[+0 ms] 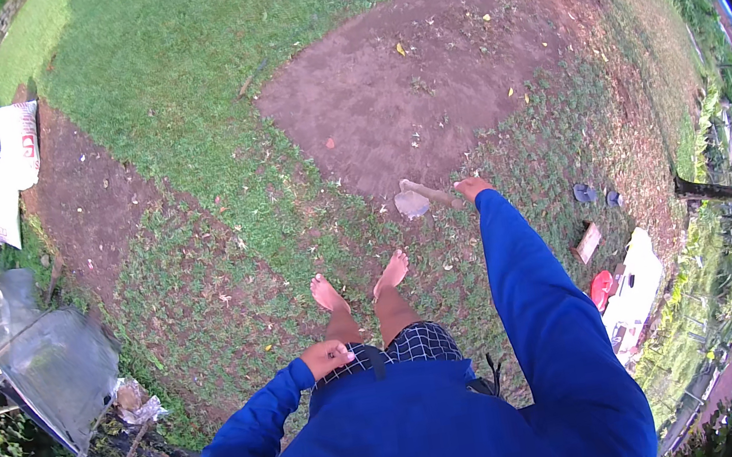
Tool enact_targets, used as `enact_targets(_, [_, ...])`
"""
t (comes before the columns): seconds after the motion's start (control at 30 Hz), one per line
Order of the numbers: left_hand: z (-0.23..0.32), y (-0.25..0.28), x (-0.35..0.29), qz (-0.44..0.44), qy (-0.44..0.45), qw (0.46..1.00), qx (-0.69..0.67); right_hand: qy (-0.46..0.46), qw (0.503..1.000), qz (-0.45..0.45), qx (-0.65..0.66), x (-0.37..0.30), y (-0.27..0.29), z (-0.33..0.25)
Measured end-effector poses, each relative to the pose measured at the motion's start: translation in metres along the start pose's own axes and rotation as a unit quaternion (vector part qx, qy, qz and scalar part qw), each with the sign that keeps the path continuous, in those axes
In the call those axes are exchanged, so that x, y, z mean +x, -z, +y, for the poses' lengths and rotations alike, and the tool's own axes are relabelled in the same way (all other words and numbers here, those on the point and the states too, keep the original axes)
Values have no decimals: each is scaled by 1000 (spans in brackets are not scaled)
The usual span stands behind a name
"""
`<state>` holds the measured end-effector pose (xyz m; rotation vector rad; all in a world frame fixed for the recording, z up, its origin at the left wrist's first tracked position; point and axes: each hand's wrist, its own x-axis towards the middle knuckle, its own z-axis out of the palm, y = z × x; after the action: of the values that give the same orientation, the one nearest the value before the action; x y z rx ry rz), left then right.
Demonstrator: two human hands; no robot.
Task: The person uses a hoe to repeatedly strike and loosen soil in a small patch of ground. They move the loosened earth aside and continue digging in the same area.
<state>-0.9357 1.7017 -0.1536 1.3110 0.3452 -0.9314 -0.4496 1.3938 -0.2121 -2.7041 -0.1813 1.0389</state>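
Observation:
My right arm, in a blue sleeve, reaches out ahead and to the right. The right hand (473, 187) is closed at the near end of a hoe (435, 195) with a wooden handle; the exact grip is small and hard to see. The hoe's pale, broad blade (412, 205) is at the left end, over the ground in front of my bare feet (390, 270). My left hand (327, 358) hangs low by my checked shorts (428, 342), its fingers curled with nothing visible in them.
Bare brown soil (419, 79) borders grass (164, 79) ahead. White sacks (19, 148) lie at the far left, beyond a clear plastic sheet (54, 355) on a frame. To the right are dark sandals (585, 193), a wooden block (588, 243) and a red object (601, 289) beside a white sheet (637, 287).

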Motion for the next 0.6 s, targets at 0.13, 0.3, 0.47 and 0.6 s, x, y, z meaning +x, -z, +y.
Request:
enact_targets(0.13, [13, 0, 127, 89, -124, 988, 3, -213, 896, -255, 295, 65, -96, 8])
enact_targets(0.3, [56, -37, 299, 28, 270, 804, -528, -76, 890, -214, 395, 51, -237, 19])
enact_targets(0.47, [61, -59, 335, 273, -296, 891, -209, -182, 751, -189, 606, -15, -252, -13])
enact_targets(0.6, [59, -54, 245, 80, 38, 964, -250, -230, 579, -226, 749, -26, -242, -66])
